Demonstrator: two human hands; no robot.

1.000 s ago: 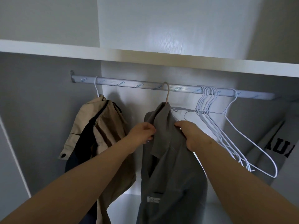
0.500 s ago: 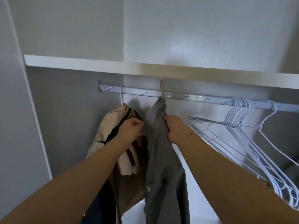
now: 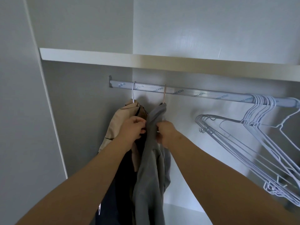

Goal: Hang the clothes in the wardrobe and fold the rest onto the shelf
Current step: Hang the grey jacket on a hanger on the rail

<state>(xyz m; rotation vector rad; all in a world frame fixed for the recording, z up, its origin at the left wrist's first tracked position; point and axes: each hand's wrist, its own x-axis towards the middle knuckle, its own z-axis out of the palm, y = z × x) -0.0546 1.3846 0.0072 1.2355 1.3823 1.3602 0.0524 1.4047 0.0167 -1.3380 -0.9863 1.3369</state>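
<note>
A grey shirt point(image 3: 151, 168) hangs edge-on from a tan hanger hook point(image 3: 164, 95) on the silver wardrobe rail point(image 3: 191, 93). My left hand point(image 3: 133, 128) pinches the shirt's left side just below the collar. My right hand point(image 3: 167, 133) grips its right side at the same height. Close to the left, a beige and dark jacket point(image 3: 120, 124) hangs from a white hanger point(image 3: 133, 91), partly hidden behind my left hand and the shirt.
A bunch of several bare white wire hangers point(image 3: 253, 143) hangs at the right end of the rail. A white shelf point(image 3: 113, 57) runs above the rail. The wardrobe's side wall point(image 3: 24, 111) stands at the left. A lower white shelf point(image 3: 181, 215) shows at the bottom.
The grey shirt has slid left along the rail and turned edge-on, ending close beside the beige jacket. Both hands kept their hold near the collar.
</note>
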